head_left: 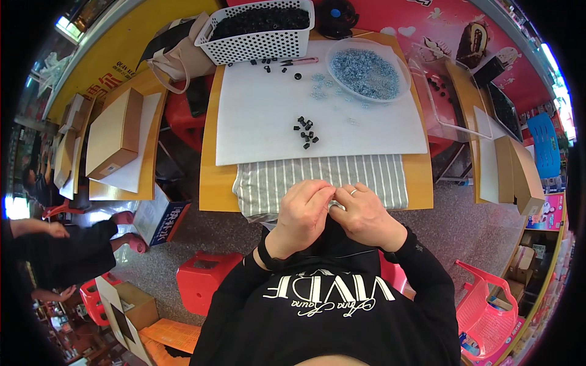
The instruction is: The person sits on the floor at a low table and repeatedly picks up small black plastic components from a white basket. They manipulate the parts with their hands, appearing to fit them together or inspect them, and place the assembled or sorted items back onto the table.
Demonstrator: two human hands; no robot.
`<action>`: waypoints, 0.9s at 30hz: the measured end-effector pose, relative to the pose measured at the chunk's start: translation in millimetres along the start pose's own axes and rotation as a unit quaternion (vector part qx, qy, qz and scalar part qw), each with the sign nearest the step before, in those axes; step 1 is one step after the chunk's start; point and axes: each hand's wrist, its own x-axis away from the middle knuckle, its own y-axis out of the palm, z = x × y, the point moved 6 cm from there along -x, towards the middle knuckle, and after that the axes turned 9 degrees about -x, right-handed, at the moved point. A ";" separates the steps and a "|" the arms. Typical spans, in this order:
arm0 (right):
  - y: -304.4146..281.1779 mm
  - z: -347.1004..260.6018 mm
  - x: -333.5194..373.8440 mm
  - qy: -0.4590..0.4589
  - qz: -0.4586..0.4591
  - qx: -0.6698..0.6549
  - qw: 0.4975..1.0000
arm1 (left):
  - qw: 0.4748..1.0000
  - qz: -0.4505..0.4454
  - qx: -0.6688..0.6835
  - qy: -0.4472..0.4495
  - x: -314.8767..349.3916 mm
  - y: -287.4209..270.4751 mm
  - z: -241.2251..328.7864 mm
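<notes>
My left hand (306, 210) and my right hand (360, 210) meet fingertip to fingertip over the near edge of a grey striped cloth (323, 168). Both are closed in a pinch; whatever lies between the fingers is hidden or too small to name. Beyond them, a small pile of black cylindrical pieces (307, 135) rests on a white foam sheet (256, 122). Farther back on the sheet stands a round clear bowl (400, 73) full of small pale-blue translucent pieces (366, 72), some of them spilled to its left. Pink-handled cutters (299, 61) lie near the far edge.
A white perforated basket (256, 47) heaped with black pieces stands at the table's back left, beside a beige bag (186, 58). Side tables carry cardboard boxes (115, 133). Red stools (204, 280) stand on the floor, and another person (55, 250) is at the left.
</notes>
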 end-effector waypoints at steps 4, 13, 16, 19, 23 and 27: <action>-3.1 -2.5 -1.7 -0.010 -0.017 0.052 0.998 | 0.999 -0.023 -0.026 0.029 -1.8 0.4 3.3; 2.6 -3.6 2.2 -0.028 -0.072 0.111 0.991 | 0.993 -0.079 -0.046 0.072 -3.4 5.9 5.7; 3.5 -4.3 3.0 -0.038 -0.082 0.113 0.989 | 0.993 -0.080 -0.030 0.077 -3.0 6.5 4.6; -3.6 -0.5 1.1 0.006 -0.047 0.067 0.997 | 0.996 -0.057 -0.007 0.071 0.1 6.9 3.1; -9.7 26.9 6.7 0.136 0.081 -0.265 0.951 | 0.997 -0.073 0.006 0.030 9.0 5.4 -5.2; -15.3 47.6 8.0 0.242 0.081 -0.372 0.893 | 0.998 -0.012 0.045 -0.032 11.1 -0.7 -17.1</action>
